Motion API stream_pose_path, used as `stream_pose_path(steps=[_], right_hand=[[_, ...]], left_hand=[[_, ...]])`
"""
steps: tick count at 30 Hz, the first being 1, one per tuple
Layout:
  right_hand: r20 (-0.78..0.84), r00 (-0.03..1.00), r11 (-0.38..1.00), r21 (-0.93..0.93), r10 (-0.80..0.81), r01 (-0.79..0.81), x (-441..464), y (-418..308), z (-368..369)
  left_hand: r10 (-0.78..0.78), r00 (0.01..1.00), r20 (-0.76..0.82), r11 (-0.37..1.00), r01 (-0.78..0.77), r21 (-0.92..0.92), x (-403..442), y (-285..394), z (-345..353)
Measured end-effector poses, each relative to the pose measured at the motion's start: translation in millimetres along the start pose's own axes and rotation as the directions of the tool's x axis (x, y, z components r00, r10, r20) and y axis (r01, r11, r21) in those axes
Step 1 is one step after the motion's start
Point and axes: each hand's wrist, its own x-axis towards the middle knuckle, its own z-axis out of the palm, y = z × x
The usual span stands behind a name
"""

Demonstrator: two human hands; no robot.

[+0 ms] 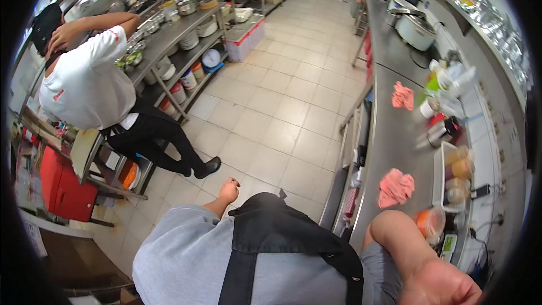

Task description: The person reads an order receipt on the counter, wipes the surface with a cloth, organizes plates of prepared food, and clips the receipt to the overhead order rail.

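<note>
Cloth, pink, crumpled, no clear long axis, lies on steel counter, ahead of your right arm; your right hand nearer, fingers curled, cannot tell if gripping; left hand off counter, loosely open, nothing visible in it; white tray right of cloth holds jars, orange-brown contents

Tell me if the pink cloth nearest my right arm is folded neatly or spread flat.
Neither: the pink cloth lies crumpled on the counter, its fabric bunched in wrinkles and its outline uneven.
</note>
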Motion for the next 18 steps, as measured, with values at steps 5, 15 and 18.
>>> stream_pose_path(steps=[5, 15, 18], right_hand=[[0.032, 0.978, 0.931, 0.302, 0.204, -0.204, -28.2, 29.9, 26.0], [-0.058, 0.934, 0.726, 0.646, 0.354, -0.235, -98.0, 99.3, 94.6], [0.135, 0.888, 0.661, 0.621, 0.439, -0.421, -111.9, 117.3, 83.2]], left_hand=[[0.043, 0.995, 0.095, 0.999, -0.044, 0.005, 25.4, -25.8, -16.3], [-0.057, 0.998, -0.011, 0.995, 0.056, -0.078, 80.7, -34.7, -33.6], [-0.045, 0.999, -0.021, 0.995, 0.043, -0.085, 89.5, -44.5, -26.2]])
